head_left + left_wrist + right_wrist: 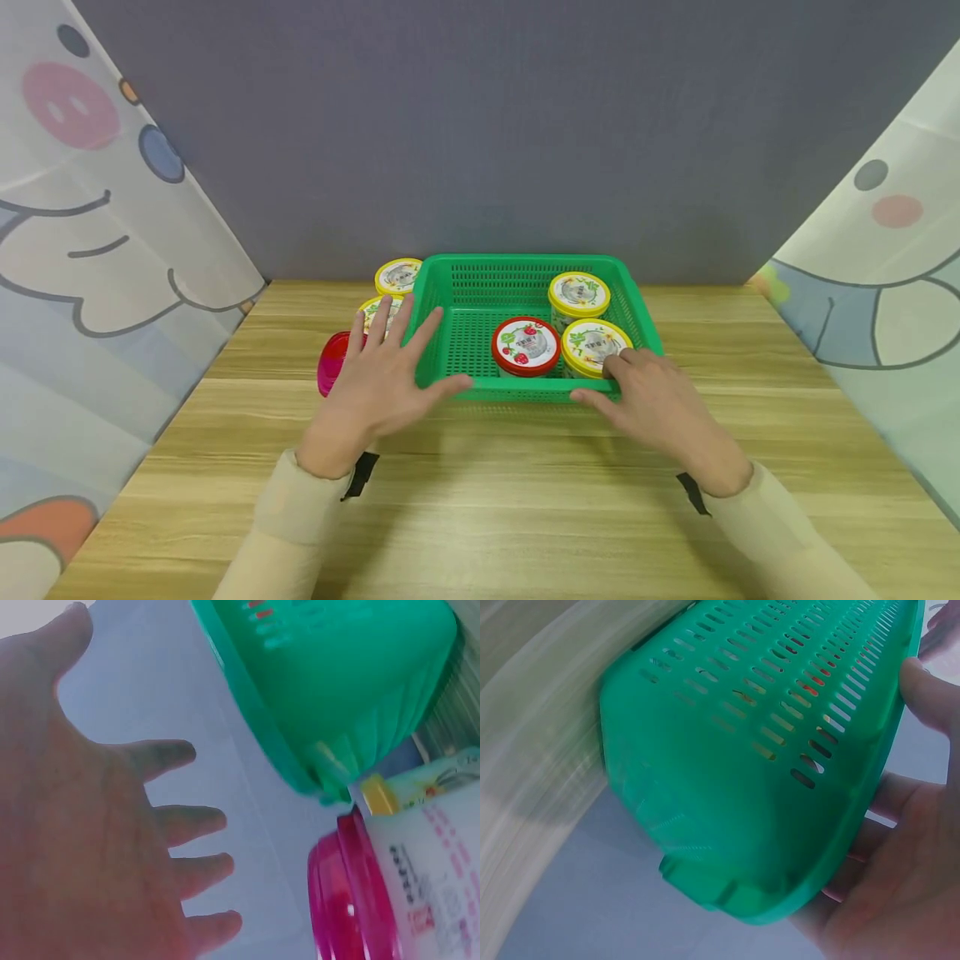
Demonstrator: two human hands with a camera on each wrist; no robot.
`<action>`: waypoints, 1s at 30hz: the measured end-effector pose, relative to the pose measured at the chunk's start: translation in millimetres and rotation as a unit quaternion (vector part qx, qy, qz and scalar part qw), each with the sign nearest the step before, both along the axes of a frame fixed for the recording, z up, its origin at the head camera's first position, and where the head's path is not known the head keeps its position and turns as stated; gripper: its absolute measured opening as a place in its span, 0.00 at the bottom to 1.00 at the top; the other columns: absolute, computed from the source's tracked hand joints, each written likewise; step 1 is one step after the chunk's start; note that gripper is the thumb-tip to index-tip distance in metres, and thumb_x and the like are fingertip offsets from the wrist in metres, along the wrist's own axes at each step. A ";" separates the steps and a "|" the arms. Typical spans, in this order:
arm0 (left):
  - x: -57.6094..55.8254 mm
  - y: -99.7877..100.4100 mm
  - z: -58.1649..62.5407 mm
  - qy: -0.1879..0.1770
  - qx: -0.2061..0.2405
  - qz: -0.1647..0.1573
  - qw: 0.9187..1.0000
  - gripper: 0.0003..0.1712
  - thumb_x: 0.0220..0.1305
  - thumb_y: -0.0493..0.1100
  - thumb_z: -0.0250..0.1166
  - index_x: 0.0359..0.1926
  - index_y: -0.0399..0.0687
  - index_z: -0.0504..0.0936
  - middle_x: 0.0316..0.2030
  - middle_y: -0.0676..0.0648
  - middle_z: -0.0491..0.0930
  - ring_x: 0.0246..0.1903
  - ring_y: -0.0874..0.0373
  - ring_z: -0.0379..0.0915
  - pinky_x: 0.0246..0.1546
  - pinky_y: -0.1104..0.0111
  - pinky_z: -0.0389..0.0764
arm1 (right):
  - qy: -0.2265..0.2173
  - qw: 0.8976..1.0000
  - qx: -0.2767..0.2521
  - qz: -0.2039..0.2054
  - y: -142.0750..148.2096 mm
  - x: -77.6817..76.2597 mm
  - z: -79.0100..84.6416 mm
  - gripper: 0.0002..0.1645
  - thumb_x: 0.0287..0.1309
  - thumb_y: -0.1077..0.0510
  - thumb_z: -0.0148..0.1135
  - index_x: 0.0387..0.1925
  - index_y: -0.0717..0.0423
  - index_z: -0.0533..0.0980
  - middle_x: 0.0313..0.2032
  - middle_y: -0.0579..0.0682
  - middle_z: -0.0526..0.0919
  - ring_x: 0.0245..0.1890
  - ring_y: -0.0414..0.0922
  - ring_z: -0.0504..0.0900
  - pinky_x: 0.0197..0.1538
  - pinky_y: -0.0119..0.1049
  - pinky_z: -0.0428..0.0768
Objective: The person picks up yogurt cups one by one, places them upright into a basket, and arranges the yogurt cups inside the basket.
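A green perforated basket (467,340) stands on the table. In it sit a red-lidded tub (526,347) with strawberries on its lid and two yellow-lidded tubs, one in front (595,347) and one behind (579,293). My right hand (654,402) grips the basket's front right rim, thumb outside and fingers over the inner side. With fingers spread, my left hand (378,383) hovers left of the basket and holds nothing. Under and beyond it are a jar with a pink lid (356,896) and two more yellow-lidded tubs, the farther (398,276) beside the basket's back left corner.
The wooden table (480,517) ends at a grey panel (510,142) close behind the basket. Curtains with cartoon prints hang at the left (97,233) and the right (892,267).
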State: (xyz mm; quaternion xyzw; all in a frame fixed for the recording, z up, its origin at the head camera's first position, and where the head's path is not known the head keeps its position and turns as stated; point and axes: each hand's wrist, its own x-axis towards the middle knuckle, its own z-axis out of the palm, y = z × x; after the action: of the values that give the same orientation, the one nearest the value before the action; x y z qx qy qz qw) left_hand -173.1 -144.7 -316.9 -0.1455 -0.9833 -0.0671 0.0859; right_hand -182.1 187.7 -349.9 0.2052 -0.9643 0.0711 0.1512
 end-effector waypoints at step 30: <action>-11.6 -60.0 14.6 -0.121 0.017 0.073 0.990 0.60 0.45 0.73 0.65 0.73 0.52 0.53 0.70 0.33 0.46 0.66 0.30 0.42 0.58 0.33 0.51 | -0.001 1.000 0.002 -0.003 0.0 -0.9 -0.6 0.35 0.51 0.25 0.56 0.29 0.54 0.75 0.30 0.48 0.76 0.35 0.51 0.75 0.38 0.51 0.73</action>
State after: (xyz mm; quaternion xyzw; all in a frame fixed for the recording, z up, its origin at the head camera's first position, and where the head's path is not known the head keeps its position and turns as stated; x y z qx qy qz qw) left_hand -184.7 -204.8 -302.4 -0.0628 -0.9932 -0.0947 -0.0271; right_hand -183.0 187.7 -350.5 0.2027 -0.9652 0.0690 0.1504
